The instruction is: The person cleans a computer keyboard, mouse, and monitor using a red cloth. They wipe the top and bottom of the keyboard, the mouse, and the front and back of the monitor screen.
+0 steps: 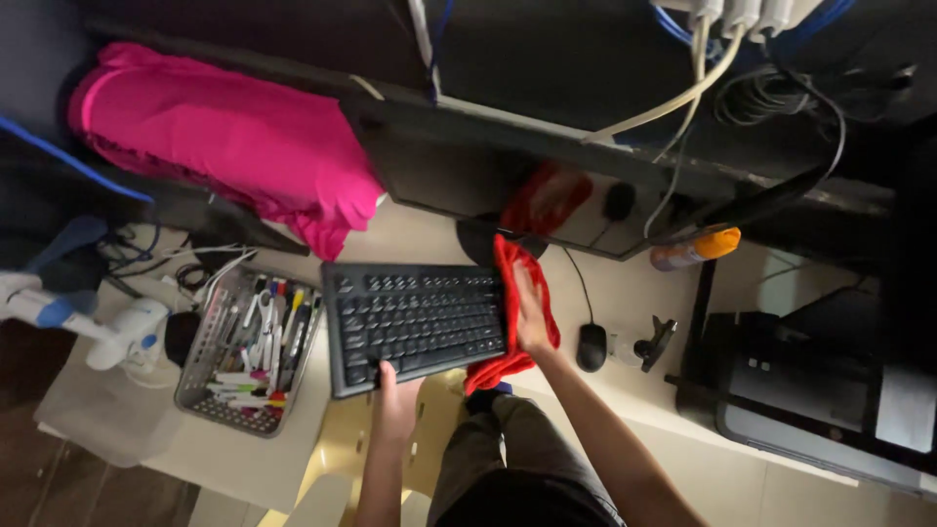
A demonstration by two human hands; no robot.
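A black keyboard (415, 322) lies on the pale desk (625, 293) in front of a dark monitor (459, 176). My left hand (393, 395) grips the keyboard's near edge, thumb on top. My right hand (530, 314) presses flat on a red cloth (512, 366) draped along the keyboard's right end. The cloth runs from the monitor's stand down to the desk's front edge. The screen mirrors the red cloth.
A black mouse (591, 346) sits right of the cloth, its cable running back. A grey mesh tray (200, 376) of pens stands left of the keyboard. A pink cloth (224, 132), an orange-capped bottle (695, 248), a printer (820, 390) and hanging cables (698, 78) surround the desk.
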